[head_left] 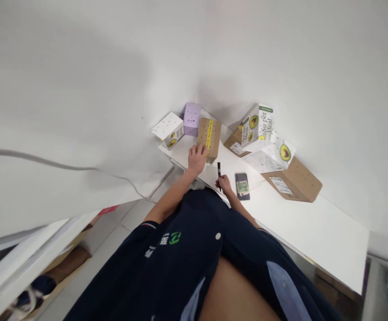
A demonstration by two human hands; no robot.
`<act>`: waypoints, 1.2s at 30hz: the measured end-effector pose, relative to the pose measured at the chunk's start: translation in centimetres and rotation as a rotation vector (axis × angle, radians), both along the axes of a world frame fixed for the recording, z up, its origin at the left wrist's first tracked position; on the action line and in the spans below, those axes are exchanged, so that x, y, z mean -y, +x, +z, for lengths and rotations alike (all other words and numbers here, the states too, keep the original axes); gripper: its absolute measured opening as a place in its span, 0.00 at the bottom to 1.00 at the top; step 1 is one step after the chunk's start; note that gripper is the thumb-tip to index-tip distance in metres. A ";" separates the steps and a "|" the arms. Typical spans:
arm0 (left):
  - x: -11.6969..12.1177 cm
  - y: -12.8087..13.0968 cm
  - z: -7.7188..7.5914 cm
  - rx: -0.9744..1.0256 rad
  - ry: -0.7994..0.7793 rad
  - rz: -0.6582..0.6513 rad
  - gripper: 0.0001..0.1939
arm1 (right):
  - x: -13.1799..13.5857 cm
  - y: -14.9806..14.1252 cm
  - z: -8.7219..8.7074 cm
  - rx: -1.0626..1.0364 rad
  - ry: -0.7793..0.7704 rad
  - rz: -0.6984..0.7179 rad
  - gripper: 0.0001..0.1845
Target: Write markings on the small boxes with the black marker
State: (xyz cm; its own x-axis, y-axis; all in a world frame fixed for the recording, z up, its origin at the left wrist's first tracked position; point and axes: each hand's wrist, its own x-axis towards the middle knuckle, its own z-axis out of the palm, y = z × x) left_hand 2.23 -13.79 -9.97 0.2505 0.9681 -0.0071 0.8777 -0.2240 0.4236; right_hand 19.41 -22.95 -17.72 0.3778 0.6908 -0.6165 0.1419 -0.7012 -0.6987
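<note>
In my right hand is a black marker, gripped upright near the table's front edge, with the fingers closed round its lower part. My left hand lies with fingers spread against the front left corner of a brown cardboard box. Yellow tape runs along the top of that box, which is dotted with small dark spots. Behind it stands a lilac box, and farther left a white box with avocado pictures. A dark phone with a green banknote-like picture on its back lies right of the marker.
On the right, white avocado boxes are stacked on brown cartons with white labels. The white table stands against the wall. A grey cable hangs at the left, above a shelf holding dark items.
</note>
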 end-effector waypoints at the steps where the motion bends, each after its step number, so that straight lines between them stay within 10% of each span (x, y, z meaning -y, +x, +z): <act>1: -1.2 0.0 0.1 -0.005 0.008 0.024 0.27 | 0.4 0.0 0.3 -0.022 0.014 -0.018 0.11; 7: -6.1 0.5 0.7 -0.023 0.073 0.125 0.31 | 2.9 0.4 1.9 -0.075 0.089 -0.110 0.13; 14: -4.7 3.2 0.5 -0.022 0.080 -0.306 0.30 | 4.6 1.0 3.1 -0.126 0.165 -0.244 0.14; 24: -11.6 1.5 -1.0 0.098 0.076 -0.224 0.28 | 4.3 2.1 5.0 -0.044 0.253 -0.225 0.11; 30: -11.4 1.5 0.1 0.087 0.053 -0.237 0.28 | 2.5 4.6 11.1 0.394 0.568 -0.270 0.09; 36: -4.6 3.9 0.6 0.051 0.053 -0.219 0.29 | -3.7 8.2 17.2 0.900 0.792 -0.200 0.33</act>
State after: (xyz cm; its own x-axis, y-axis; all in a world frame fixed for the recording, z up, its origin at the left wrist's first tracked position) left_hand 6.17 -9.16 -9.33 0.4538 0.8891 0.0604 0.7833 -0.4303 0.4486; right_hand 27.62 -19.20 -0.48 0.5966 0.6375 0.4876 0.7350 -0.1900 -0.6509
